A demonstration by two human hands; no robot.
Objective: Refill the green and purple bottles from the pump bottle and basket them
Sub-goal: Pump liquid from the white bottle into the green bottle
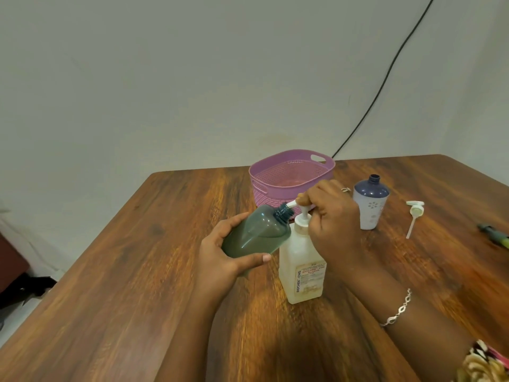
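My left hand grips the green bottle, tilted with its open neck against the white pump spout. The translucent pump bottle stands on the wooden table in the middle. My right hand covers the pump head, fingers curled round it. The purple bottle stands uncapped to the right, behind my right hand. A purple basket sits at the back of the table; nothing shows inside it.
A white flip cap with a dip tube lies right of the purple bottle. A dark green object lies at the table's right edge. A black cable runs down the wall behind the basket.
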